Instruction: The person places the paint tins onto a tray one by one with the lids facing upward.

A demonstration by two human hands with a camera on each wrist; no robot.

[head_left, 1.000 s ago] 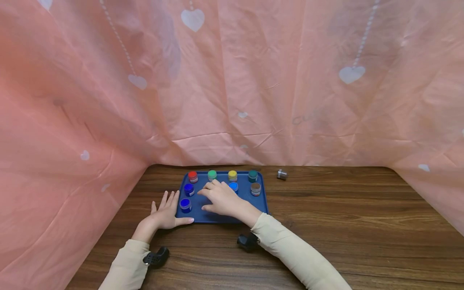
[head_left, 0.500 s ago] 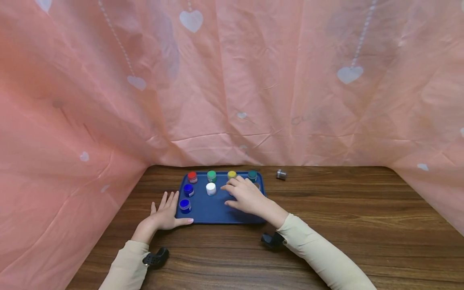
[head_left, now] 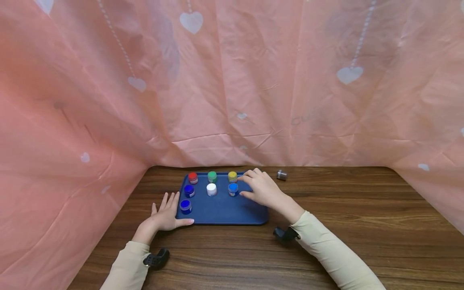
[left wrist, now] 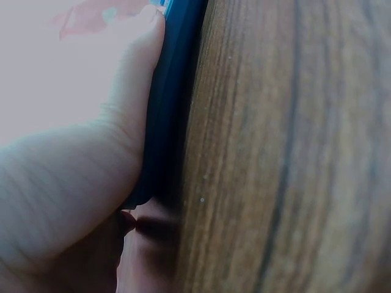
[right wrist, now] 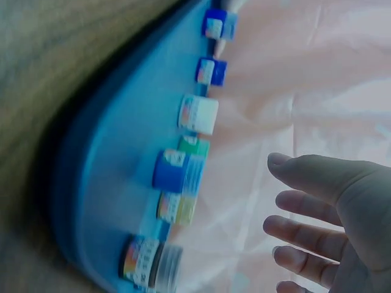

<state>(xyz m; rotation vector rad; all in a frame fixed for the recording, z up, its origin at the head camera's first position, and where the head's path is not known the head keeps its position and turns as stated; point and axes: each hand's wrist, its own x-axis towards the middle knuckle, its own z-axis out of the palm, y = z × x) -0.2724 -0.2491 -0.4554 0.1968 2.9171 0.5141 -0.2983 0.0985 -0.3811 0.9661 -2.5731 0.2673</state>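
Observation:
A blue tray (head_left: 224, 213) bears several small paint jars. My left hand (head_left: 164, 216) rests at the tray's front left corner, its fingers straight along the left side and the thumb on the front rim (left wrist: 165, 97). Above the tray's right part hovers my right hand (head_left: 266, 189), fingers loosely extended and holding nothing. It hides two jars in the head view; one, with a dark body and clear lid (right wrist: 149, 262), shows in the right wrist view, apart from the fingers. Left of this hand stand a bright blue jar (head_left: 233, 189) and a yellow jar (head_left: 232, 177).
Also on the tray are a white jar (head_left: 212, 189), a green jar (head_left: 212, 177), a red jar (head_left: 193, 178) and two dark blue jars (head_left: 186, 206). A metal bolt-like piece (head_left: 281, 175) lies on the wooden table (head_left: 362, 225). A pink curtain (head_left: 275, 100) surrounds the table.
My right hand has moved right across the tray, from over the white jar past the bright blue one, uncovering both. The left hand stays in place.

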